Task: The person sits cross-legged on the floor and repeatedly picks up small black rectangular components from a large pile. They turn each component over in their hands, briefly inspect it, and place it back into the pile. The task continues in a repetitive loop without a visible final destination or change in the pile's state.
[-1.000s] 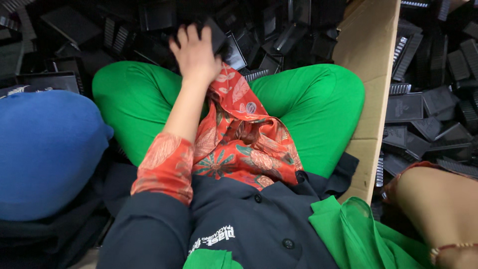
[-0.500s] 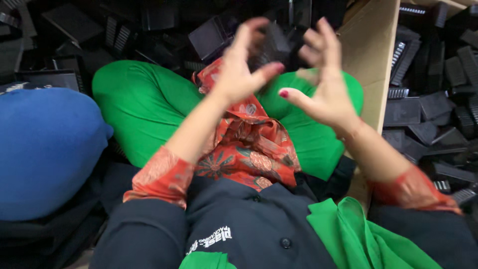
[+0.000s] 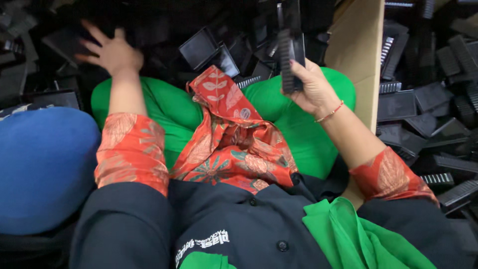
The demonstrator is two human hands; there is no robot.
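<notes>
Black ridged plastic piece (image 3: 290,55) is gripped by the right hand (image 3: 311,89) at 1 o'clock; left hand (image 3: 110,50), fingers spread, is probably resting on the black parts pile (image 3: 209,47) at 11.

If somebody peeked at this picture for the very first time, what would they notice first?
Probably the bright green trousers in the middle, with a red leaf-patterned cloth draped between the knees. Next, the right hand holding up a stack of black ribbed plastic parts, while the left hand reaches into the heap of black plastic trays ahead. A big blue cushion sits at the left.
</notes>
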